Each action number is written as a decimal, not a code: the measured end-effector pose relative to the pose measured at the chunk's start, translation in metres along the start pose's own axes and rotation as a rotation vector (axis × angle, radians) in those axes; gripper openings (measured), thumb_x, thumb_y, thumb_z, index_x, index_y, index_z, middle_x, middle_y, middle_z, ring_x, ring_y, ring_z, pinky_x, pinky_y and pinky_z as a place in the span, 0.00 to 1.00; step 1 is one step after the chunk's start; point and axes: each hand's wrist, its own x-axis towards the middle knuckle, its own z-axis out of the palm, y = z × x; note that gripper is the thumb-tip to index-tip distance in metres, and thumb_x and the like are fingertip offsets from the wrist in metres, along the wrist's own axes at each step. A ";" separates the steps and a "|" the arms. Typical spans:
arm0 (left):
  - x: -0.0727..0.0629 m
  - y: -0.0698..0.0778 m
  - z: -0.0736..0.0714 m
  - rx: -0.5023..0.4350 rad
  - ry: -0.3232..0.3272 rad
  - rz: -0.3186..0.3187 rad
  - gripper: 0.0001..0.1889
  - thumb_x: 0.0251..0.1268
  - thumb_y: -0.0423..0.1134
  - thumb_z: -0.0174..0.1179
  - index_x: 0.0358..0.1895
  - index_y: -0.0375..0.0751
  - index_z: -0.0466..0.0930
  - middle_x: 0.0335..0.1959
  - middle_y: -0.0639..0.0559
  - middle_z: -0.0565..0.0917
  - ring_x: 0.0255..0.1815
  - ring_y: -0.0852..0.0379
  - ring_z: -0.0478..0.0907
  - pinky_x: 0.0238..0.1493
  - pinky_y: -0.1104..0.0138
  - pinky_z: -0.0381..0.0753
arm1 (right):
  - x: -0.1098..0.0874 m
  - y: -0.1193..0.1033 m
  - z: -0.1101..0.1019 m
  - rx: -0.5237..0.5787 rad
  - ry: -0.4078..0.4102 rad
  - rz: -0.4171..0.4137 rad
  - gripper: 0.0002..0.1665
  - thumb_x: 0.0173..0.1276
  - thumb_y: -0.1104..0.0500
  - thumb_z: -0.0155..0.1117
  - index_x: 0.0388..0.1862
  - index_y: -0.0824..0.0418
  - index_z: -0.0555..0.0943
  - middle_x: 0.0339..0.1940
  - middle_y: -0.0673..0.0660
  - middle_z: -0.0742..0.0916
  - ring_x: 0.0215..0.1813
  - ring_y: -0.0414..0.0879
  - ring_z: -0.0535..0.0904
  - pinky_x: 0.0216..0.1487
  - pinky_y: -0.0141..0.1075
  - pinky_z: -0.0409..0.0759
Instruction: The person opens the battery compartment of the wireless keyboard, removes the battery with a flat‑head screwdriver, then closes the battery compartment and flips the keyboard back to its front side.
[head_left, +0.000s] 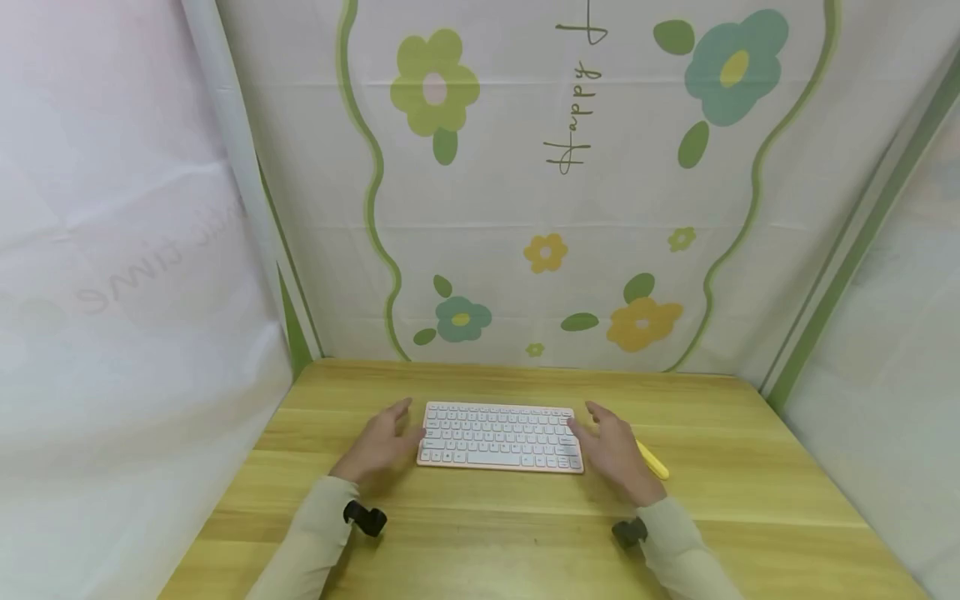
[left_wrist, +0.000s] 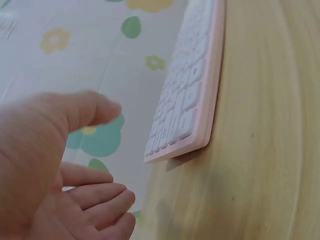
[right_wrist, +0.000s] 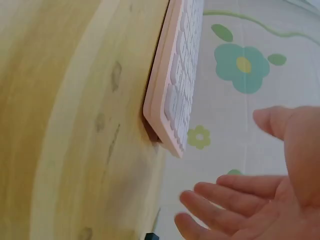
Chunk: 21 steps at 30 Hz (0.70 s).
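A white keyboard (head_left: 500, 437) with a pink edge lies flat in the middle of the wooden table. My left hand (head_left: 381, 442) is beside its left end, fingers extended and thumb pointing toward the keys. In the left wrist view a gap shows between that thumb (left_wrist: 100, 109) and the keyboard (left_wrist: 182, 100). On the other side, my right hand (head_left: 613, 450) stands at the keyboard's right end, its thumb overlapping the edge in the head view. The right wrist view has its fingers (right_wrist: 220, 200) spread loosely, apart from the keyboard (right_wrist: 172, 75). Neither palm holds anything.
A yellow stick-like object (head_left: 652, 460) lies just right of my right hand, partly hidden by it. Flower-printed white curtain (head_left: 495, 192) rises behind the table (head_left: 480, 533), and more white cloth hangs at the left and right. Both wrists wear black camera mounts.
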 end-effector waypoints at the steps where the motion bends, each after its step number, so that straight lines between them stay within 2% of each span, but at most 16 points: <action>1: 0.001 -0.001 -0.001 -0.043 0.014 -0.016 0.41 0.79 0.49 0.61 0.84 0.32 0.53 0.83 0.31 0.61 0.83 0.32 0.61 0.81 0.42 0.62 | 0.001 0.001 0.000 0.018 0.006 0.027 0.43 0.81 0.42 0.59 0.79 0.72 0.64 0.76 0.75 0.75 0.75 0.71 0.73 0.73 0.61 0.74; 4: 0.003 -0.005 -0.003 -0.136 0.041 -0.051 0.39 0.79 0.46 0.62 0.81 0.29 0.57 0.80 0.30 0.65 0.80 0.31 0.65 0.78 0.43 0.68 | 0.002 0.006 -0.002 0.061 0.005 0.077 0.42 0.80 0.44 0.62 0.77 0.74 0.68 0.70 0.76 0.79 0.69 0.69 0.80 0.67 0.59 0.80; 7: 0.004 -0.008 -0.003 -0.206 0.054 -0.078 0.35 0.79 0.43 0.62 0.79 0.27 0.61 0.78 0.29 0.69 0.78 0.31 0.68 0.76 0.43 0.70 | 0.003 0.011 -0.003 0.090 -0.016 0.126 0.41 0.79 0.43 0.64 0.73 0.75 0.71 0.66 0.74 0.83 0.67 0.67 0.82 0.66 0.57 0.82; 11: 0.005 -0.010 -0.001 -0.269 0.063 -0.114 0.31 0.78 0.40 0.61 0.76 0.27 0.66 0.74 0.29 0.74 0.76 0.31 0.71 0.75 0.43 0.72 | 0.003 0.015 -0.006 0.150 -0.057 0.183 0.40 0.77 0.42 0.65 0.69 0.75 0.75 0.66 0.73 0.83 0.65 0.65 0.83 0.62 0.53 0.84; 15: 0.005 -0.011 0.002 -0.327 0.056 -0.126 0.30 0.79 0.39 0.60 0.75 0.26 0.66 0.73 0.28 0.75 0.76 0.32 0.72 0.74 0.45 0.74 | 0.005 0.017 -0.007 0.211 -0.074 0.215 0.37 0.76 0.42 0.66 0.66 0.73 0.79 0.67 0.71 0.83 0.61 0.57 0.82 0.55 0.43 0.85; 21: 0.007 -0.014 0.004 -0.367 0.055 -0.149 0.30 0.79 0.39 0.61 0.75 0.27 0.67 0.73 0.29 0.75 0.76 0.32 0.72 0.75 0.45 0.73 | 0.006 0.017 -0.003 0.260 -0.092 0.210 0.32 0.76 0.43 0.68 0.62 0.70 0.83 0.62 0.65 0.87 0.62 0.52 0.81 0.58 0.42 0.82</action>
